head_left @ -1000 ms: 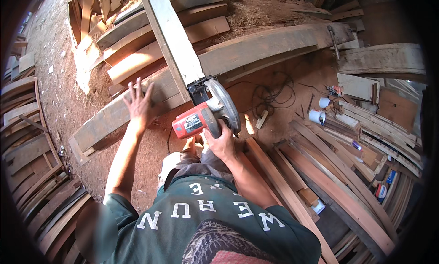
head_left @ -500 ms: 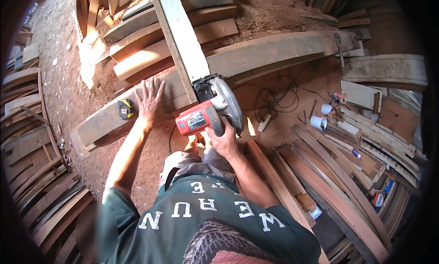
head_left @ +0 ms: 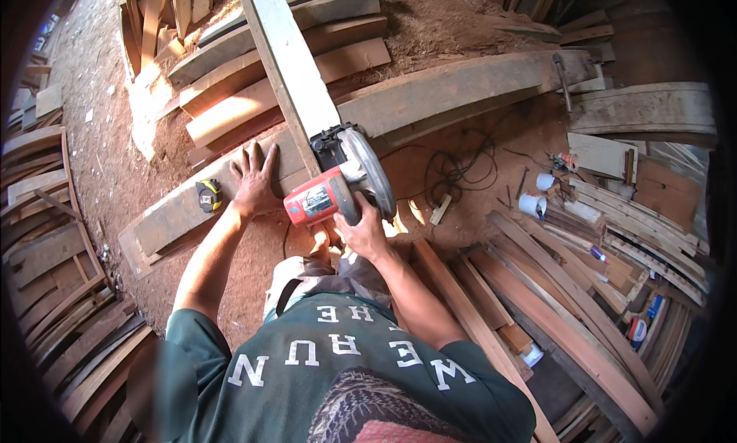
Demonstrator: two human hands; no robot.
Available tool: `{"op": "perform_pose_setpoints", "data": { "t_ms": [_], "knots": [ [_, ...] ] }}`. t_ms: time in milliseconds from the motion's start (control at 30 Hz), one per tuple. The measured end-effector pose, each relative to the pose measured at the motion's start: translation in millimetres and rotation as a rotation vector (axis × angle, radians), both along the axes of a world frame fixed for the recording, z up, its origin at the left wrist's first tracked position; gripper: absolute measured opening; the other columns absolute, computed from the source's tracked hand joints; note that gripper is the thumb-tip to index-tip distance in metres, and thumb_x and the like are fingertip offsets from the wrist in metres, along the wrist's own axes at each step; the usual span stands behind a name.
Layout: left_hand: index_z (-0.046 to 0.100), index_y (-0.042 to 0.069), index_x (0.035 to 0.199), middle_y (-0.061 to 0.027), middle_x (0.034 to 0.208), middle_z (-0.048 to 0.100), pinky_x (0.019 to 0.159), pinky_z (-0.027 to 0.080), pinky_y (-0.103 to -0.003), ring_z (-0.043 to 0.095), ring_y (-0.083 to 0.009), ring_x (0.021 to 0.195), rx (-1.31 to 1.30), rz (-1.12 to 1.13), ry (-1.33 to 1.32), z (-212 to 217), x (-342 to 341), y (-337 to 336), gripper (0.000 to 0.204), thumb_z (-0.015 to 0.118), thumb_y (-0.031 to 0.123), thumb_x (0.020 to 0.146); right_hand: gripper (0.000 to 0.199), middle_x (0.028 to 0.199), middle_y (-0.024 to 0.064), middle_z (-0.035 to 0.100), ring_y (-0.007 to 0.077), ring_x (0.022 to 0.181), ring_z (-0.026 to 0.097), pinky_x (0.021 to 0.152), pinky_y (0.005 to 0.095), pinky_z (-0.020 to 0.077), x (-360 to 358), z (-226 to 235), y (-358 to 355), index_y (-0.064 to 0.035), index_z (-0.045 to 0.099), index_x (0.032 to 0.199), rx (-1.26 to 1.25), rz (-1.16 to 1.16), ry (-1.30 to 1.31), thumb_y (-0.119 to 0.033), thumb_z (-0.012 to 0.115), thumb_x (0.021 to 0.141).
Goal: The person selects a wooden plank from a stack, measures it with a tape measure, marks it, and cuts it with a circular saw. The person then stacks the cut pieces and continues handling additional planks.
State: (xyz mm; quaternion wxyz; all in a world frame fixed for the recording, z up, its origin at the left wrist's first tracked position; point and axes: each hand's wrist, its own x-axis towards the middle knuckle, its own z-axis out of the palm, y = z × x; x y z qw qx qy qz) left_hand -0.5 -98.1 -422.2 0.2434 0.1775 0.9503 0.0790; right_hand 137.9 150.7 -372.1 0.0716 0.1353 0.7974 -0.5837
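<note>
My right hand (head_left: 365,232) is wrapped round the handle of a red circular saw (head_left: 315,198). The saw's front rests at the near end of a long board (head_left: 295,55), which is pale on its sunlit top and lies crosswise over a wide beam (head_left: 453,88). Its blade is hidden under the rounded guard. With fingers spread, my left hand (head_left: 255,183) presses flat on the beam's top, left of the board. Just left of that hand, a black and yellow tape measure (head_left: 209,195) sits on the beam.
Curved planks (head_left: 299,21) lie stacked beyond the beam. A clamp (head_left: 563,82) grips its right end. Black cable (head_left: 461,166) coils on the ground. Long timbers (head_left: 568,335) and white cups (head_left: 532,205) lie to the right, more curved pieces (head_left: 46,251) to the left.
The saw and my right hand have shifted slightly left in the picture, and the whole scene has drifted a little the same way. My left hand stays flat on the beam.
</note>
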Motion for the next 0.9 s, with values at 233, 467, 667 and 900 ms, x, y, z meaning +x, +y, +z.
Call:
{"op": "perform_pose_setpoints", "data": {
  "t_ms": [233,467,667,900],
  "knots": [
    [0.01,0.012,0.165,-0.0377,0.164,0.002,0.111,0.004,-0.082,-0.004,-0.0625,0.15,0.038,-0.019,-0.032,-8,-1,-3,0.145,0.094,0.057,0.055,0.023,0.074,0.0153,0.061,0.029,0.065,0.06,0.064,0.0413,0.0482,-26,6,-6,0.0004,0.058,0.097,0.071,-0.011,0.094,-0.013,0.074,0.087],
    [0.013,0.012,0.165,-0.0366,0.165,0.001,0.11,0.005,-0.084,-0.007,-0.0627,0.15,0.034,-0.014,-0.047,-5,-2,-1,0.146,0.094,0.061,0.053,0.027,0.083,0.0225,0.066,0.0395,0.079,0.066,0.069,0.0448,0.0512,-47,7,-5,-0.0004,0.059,0.107,0.026,0.037,0.054,-0.013,0.073,0.086],
    [0.015,0.017,0.165,-0.0341,0.166,0.0,0.109,0.007,-0.084,-0.006,-0.0608,0.151,0.015,-0.034,-0.056,-5,-4,-3,0.14,0.094,0.055,0.055,0.033,0.088,0.0269,0.07,0.0454,0.088,0.07,0.073,0.0465,0.0543,-63,9,-7,0.0004,0.06,0.115,0.02,0.045,0.071,-0.012,0.071,0.086],
    [0.012,0.02,0.166,-0.0321,0.167,-0.002,0.11,0.006,-0.083,-0.007,-0.0584,0.152,-0.006,-0.016,-0.084,-10,-5,-3,0.138,0.092,0.049,0.057,0.024,0.081,0.0175,0.065,0.0288,0.072,0.063,0.07,0.0405,0.0508,-76,2,-12,0.0001,0.06,0.105,-0.021,-0.001,0.15,-0.011,0.071,0.086]
  ]
}}
